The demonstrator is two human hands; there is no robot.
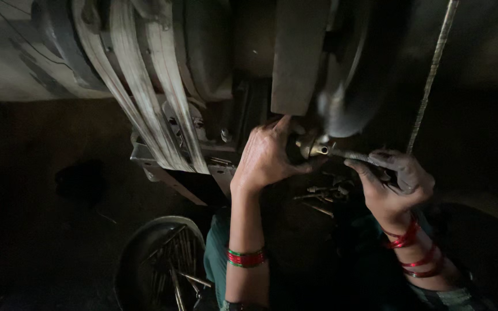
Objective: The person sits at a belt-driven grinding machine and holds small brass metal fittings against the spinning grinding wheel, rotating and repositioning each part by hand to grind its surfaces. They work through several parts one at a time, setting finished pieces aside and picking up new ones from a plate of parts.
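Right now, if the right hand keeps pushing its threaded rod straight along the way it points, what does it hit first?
Probably the small brass-coloured fitting on the dark machine: the right hand aims the threaded metal rod left at it, tip about touching. The left hand sits just beyond. Depth is unclear.

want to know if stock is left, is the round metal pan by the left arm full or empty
Not empty: the round metal pan holds a loose scatter of thin metal rods, lying crisscross over its dark bottom; it is far from full.
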